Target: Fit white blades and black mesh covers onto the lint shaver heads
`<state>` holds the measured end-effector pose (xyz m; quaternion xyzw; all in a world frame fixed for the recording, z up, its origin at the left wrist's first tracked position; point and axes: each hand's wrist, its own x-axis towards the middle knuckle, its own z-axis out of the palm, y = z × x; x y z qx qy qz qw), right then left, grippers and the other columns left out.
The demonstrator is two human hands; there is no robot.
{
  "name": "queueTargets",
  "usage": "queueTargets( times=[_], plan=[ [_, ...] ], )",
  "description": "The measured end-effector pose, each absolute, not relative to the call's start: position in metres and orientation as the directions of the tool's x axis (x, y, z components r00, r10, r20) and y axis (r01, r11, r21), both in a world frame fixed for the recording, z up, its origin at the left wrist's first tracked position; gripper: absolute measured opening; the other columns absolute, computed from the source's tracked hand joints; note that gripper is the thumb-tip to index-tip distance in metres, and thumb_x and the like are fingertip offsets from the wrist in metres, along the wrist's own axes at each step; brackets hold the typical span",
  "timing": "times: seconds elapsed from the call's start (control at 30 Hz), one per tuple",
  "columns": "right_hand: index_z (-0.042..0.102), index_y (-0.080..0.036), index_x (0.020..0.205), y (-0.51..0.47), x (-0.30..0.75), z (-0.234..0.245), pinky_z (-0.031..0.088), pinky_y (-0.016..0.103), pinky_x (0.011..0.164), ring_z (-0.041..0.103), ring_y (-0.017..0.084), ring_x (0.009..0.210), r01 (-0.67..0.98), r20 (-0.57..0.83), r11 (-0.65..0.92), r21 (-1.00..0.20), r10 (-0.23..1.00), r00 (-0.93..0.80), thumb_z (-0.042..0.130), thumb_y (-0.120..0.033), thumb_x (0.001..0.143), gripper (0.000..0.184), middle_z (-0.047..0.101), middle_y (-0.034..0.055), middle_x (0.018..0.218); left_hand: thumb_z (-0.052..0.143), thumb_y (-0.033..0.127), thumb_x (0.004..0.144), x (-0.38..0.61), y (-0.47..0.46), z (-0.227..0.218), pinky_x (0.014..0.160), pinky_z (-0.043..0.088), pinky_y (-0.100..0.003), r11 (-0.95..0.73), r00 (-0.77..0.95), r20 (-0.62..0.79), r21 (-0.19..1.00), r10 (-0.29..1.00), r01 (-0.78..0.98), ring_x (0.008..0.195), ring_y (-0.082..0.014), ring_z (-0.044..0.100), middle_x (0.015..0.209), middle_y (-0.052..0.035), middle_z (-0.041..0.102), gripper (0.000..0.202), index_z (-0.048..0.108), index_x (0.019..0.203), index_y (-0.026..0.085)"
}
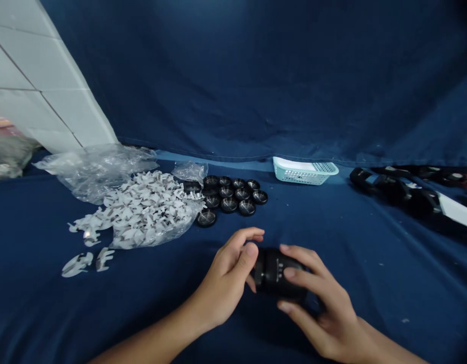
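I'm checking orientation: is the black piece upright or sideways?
Sideways: the black piece points its narrower end toward the left hand.

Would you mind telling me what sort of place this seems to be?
Probably a small-parts workstation, judging by the heap of light grey plastic pieces, the rows of black dish-shaped parts and the pale blue perforated basket.

This looks to me like a small assembly workshop: loose white plastic parts (150, 207) are heaped by crumpled clear plastic bags (100, 164), and round black plastic dishes (229, 204) cluster together on a desk (332, 227) spread with blue cloth, backed by a dark-blue fabric curtain (256, 76).
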<state>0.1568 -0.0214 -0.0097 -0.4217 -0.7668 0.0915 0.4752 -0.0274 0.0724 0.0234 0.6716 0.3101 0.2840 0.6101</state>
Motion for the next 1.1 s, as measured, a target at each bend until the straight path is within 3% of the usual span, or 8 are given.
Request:
queueTargets(
  times=[0.13,0.37,0.5,0.67,0.73,0.83,0.93,1.1],
  plan=[
    [0.041,-0.025,0.136,-0.022,0.160,-0.009,0.038,0.042,0.111,0.038,0.026,0.135,0.434,0.516,0.440,-0.786,0.854,0.070,0.061,-0.016,0.088,0.053,0.041,0.0096,0.144,0.071,0.037,0.081,-0.030,0.070,0.025,0.072,0.057,-0.026,-0.253,0.695,0.192,0.967,0.692,-0.016,0.098,-0.0188,0.060,0.128,-0.0073,0.050,0.054,0.048,0.129,0.030],
    [0.043,-0.026,0.133,-0.025,0.160,-0.010,0.041,0.044,0.108,0.040,0.027,0.134,0.394,0.456,0.404,-0.825,0.889,0.043,0.063,-0.020,0.088,0.050,0.044,0.0103,0.142,0.082,0.029,0.069,-0.033,0.079,0.026,0.077,0.056,-0.031,-0.309,0.715,0.179,0.949,0.676,0.055,0.083,-0.0171,0.063,0.106,-0.0043,0.064,0.060,0.053,0.121,0.024],
    [0.044,-0.024,0.131,-0.025,0.159,-0.007,0.042,0.044,0.107,0.041,0.029,0.133,0.436,0.535,0.493,-0.753,0.845,-0.032,0.066,-0.012,0.084,0.053,0.042,0.0117,0.142,0.081,0.029,0.068,-0.036,0.083,0.030,0.071,0.054,-0.029,-0.219,0.743,0.116,0.975,0.659,0.042,0.077,-0.0171,0.063,0.091,-0.0037,0.067,0.051,0.057,0.112,0.018],
    [0.049,-0.021,0.126,-0.021,0.160,-0.001,0.038,0.047,0.108,0.044,0.029,0.128,0.534,0.722,0.720,-0.444,0.640,-0.263,0.060,0.005,0.079,0.055,0.044,0.0094,0.138,0.074,0.043,0.073,-0.034,0.084,0.029,0.057,0.046,-0.023,-0.025,0.784,-0.034,0.998,0.619,0.063,0.064,-0.0131,0.056,0.073,-0.0011,0.061,0.037,0.061,0.091,0.014],
    [0.047,-0.021,0.130,-0.022,0.162,-0.001,0.037,0.045,0.108,0.043,0.029,0.129,0.534,0.700,0.698,-0.477,0.669,-0.248,0.061,0.001,0.080,0.056,0.041,0.0099,0.141,0.076,0.044,0.071,-0.034,0.084,0.028,0.056,0.047,-0.023,0.020,0.796,-0.051,0.999,0.603,0.048,0.063,-0.0123,0.056,0.078,-0.0011,0.060,0.041,0.060,0.095,0.015],
    [0.044,-0.025,0.134,-0.024,0.164,-0.002,0.039,0.040,0.108,0.042,0.027,0.131,0.477,0.566,0.533,-0.699,0.820,-0.086,0.064,-0.015,0.085,0.054,0.043,0.0087,0.142,0.085,0.033,0.065,-0.034,0.082,0.028,0.066,0.051,-0.025,-0.168,0.762,0.083,0.985,0.643,0.035,0.074,-0.0133,0.060,0.103,-0.0032,0.061,0.056,0.056,0.111,0.023],
    [0.049,-0.031,0.131,-0.024,0.164,-0.002,0.045,0.036,0.101,0.051,0.024,0.123,0.318,0.313,0.274,-0.908,0.947,0.077,0.059,-0.031,0.091,0.041,0.054,0.0048,0.133,0.089,0.031,0.059,-0.037,0.080,0.032,0.084,0.051,-0.032,-0.457,0.722,0.308,0.890,0.620,0.013,0.096,-0.0192,0.060,0.120,-0.0048,0.056,0.066,0.058,0.117,0.029],
    [0.056,-0.032,0.122,-0.017,0.158,-0.002,0.050,0.035,0.094,0.059,0.024,0.110,0.121,0.045,0.028,-0.992,0.989,0.141,0.060,-0.043,0.089,0.036,0.064,0.0028,0.118,0.090,0.035,0.056,-0.042,0.078,0.036,0.104,0.042,-0.041,-0.582,0.754,0.498,0.790,0.429,-0.191,0.111,-0.0272,0.058,0.100,-0.0028,0.069,0.035,0.070,0.083,0.025]
  ],
)
